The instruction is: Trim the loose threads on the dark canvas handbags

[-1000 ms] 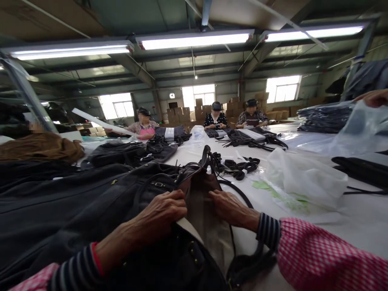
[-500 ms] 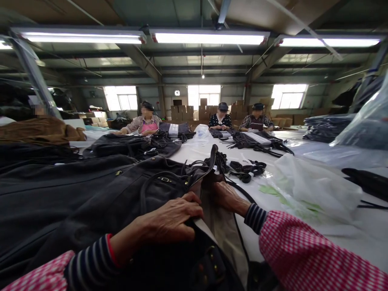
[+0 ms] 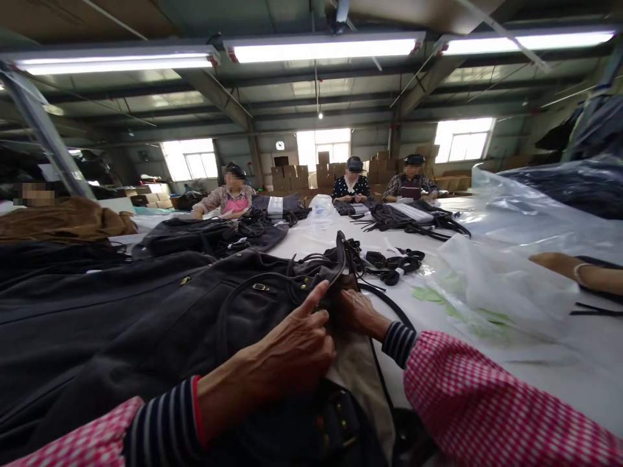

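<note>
A dark grey handbag (image 3: 160, 311) with brass fittings lies in front of me, its zipped mouth open towards the right and a paler lining (image 3: 363, 363) showing. My left hand (image 3: 292, 350) is at the mouth's near edge. Its index finger points along the zip, while the other fingers curl closed over the edge; the thumb is hidden. Inside the far side of the opening, my right hand (image 3: 363, 312) grips the bag's wall with bent fingers, their tips out of sight. A thin dark handle (image 3: 389, 305) loops behind the right wrist.
Bundled dark straps (image 3: 396, 263) lie on the white table (image 3: 530, 383) beyond the bag. Clear plastic (image 3: 506, 292) spreads to the right, where another person's forearm (image 3: 601, 277) reaches in. Several co-workers sit across the table among stacked dark bags (image 3: 413, 217). Brown fabric (image 3: 63, 224) is piled at left.
My left hand has moved forward along the bag's opening, its index finger now stretched out. The right hand stays inside the mouth. Another person's forearm has appeared at the right edge.
</note>
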`<state>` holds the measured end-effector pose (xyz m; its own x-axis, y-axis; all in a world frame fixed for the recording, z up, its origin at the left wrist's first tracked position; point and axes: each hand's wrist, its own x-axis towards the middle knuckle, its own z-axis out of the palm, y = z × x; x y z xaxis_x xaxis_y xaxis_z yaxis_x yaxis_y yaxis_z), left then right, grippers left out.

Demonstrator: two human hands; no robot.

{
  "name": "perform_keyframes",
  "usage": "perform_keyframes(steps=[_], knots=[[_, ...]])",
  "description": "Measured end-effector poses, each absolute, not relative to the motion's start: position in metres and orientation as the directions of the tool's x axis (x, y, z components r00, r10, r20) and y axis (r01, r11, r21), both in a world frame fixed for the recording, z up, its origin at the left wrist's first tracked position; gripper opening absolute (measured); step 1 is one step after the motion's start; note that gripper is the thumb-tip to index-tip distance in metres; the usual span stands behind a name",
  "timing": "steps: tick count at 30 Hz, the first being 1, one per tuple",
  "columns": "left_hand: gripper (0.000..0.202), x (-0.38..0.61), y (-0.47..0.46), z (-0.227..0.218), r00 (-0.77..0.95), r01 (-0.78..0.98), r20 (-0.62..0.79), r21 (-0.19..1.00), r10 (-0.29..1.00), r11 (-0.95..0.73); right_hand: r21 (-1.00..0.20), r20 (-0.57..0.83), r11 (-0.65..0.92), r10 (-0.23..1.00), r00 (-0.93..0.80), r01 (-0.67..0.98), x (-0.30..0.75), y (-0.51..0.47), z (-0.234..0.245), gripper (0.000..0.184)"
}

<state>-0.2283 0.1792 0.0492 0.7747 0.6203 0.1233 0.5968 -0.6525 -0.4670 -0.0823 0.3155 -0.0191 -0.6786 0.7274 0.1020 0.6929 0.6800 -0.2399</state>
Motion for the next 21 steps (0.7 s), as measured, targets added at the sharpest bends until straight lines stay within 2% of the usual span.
perform_keyframes(steps=[1,3,7,9,11,15,21], knots=[[0.025,-0.227,0.180,0.047,0.804,0.539,0.074,-0.509,0.590,-0.671,-0.236,0.096,0.675,0.732,-0.674,0.699,-0.083,0.314,-0.019,0.026],[0.021,-0.228,0.181,0.044,0.816,0.510,0.035,-0.513,0.577,-0.691,-0.236,0.084,0.662,0.744,-0.663,0.712,-0.085,0.312,-0.018,0.022],[0.010,-0.238,0.184,0.042,0.744,0.649,0.087,-0.327,0.662,-0.687,-0.269,0.097,0.676,0.727,-0.680,0.685,-0.083,0.314,-0.013,0.018],[0.008,-0.243,0.185,0.042,0.708,0.698,0.096,-0.250,0.700,-0.672,-0.300,0.097,0.706,0.692,-0.716,0.642,-0.075,0.312,-0.011,0.010],[0.011,-0.244,0.187,0.042,0.664,0.743,0.096,-0.190,0.741,-0.642,-0.406,0.088,0.746,0.607,-0.790,0.528,-0.062,0.302,-0.010,0.006],[0.009,-0.243,0.189,0.037,0.613,0.787,0.061,-0.128,0.787,-0.603,-0.658,0.134,0.708,0.444,-0.886,0.255,-0.037,0.263,-0.012,0.020],[0.019,-0.247,0.187,0.022,0.602,0.798,0.059,-0.048,0.796,-0.600,-0.737,0.236,0.649,0.509,-0.828,0.189,-0.031,0.227,-0.020,0.018]])
